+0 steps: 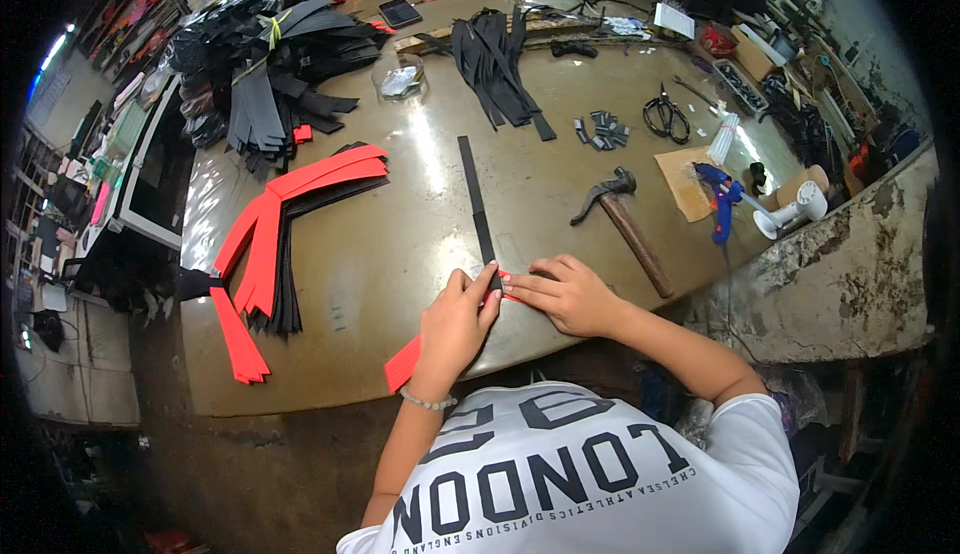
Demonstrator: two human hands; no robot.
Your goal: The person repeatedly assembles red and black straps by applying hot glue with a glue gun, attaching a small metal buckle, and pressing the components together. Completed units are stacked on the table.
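A long black strip [470, 179] lies on the table ahead of me, its near end running under my fingers. Across it goes a red strip [403, 366], which passes beneath my left hand and shows again as a small bit by my right fingertips. My left hand [455, 316] is closed, thumb and forefinger pinching the black strip where the two cross. From the right, my right hand [565, 296] has its fingers together, holding the red strip's end against the crossing. The fingers partly hide how the strips are joined there.
A red and black strip bundle [262, 244] lies left; black strip piles [490, 64] lie farther back. To the right are a hammer [635, 229], small grey metal clips [602, 131], scissors [666, 116] and a blue glue gun [720, 199]. The table edge [300, 409] runs close to me.
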